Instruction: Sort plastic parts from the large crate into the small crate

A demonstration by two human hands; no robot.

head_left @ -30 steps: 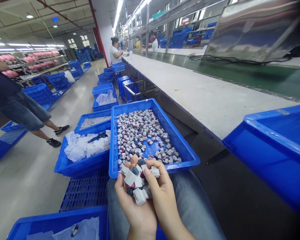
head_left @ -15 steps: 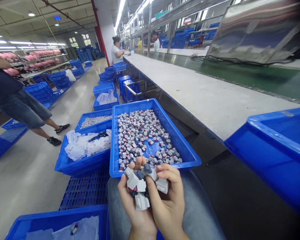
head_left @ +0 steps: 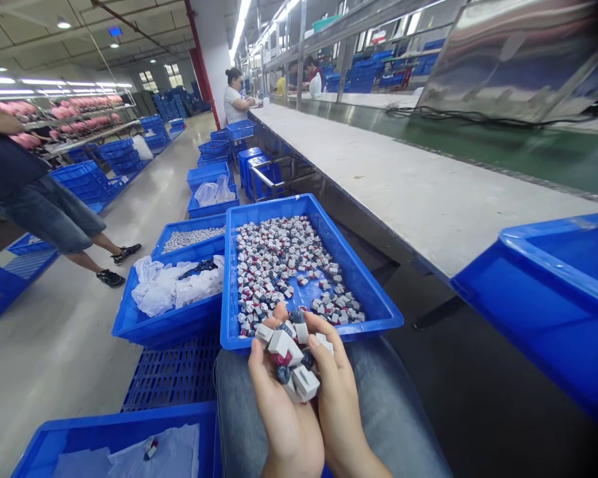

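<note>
— Head view first. Left hand (head_left: 286, 421)?
— Low in the middle of the frame, cupped palm-up, fingers curled round a handful of small parts (head_left: 282, 345), grey-white with bits of red and dark blue.
— And the right hand (head_left: 341, 392)?
— Close alongside, just to the right, fingers and thumb bent in over the same handful. Too crowded to tell which pieces belong to which hand.
— Any more of the same kind?
— Plenty: a spread of similar parts (head_left: 274, 255) at the centre of the frame, inside a big blue tray (head_left: 355, 251), with some blue floor showing through towards the near side. Near rim just beyond the fingertips.
— Below the hands?
— Jeans (head_left: 393, 405), bottom centre.
— Left of the tray?
— White bags (head_left: 154, 285) in a blue bin (head_left: 129, 325); at lower left, another bin (head_left: 37, 435) with a single piece (head_left: 151, 449) on a white sheet (head_left: 174, 451).
— Towards the right?
— Long pale table (head_left: 379, 176), running diagonally, and a large blue box (head_left: 533, 318) at the right edge.
</note>
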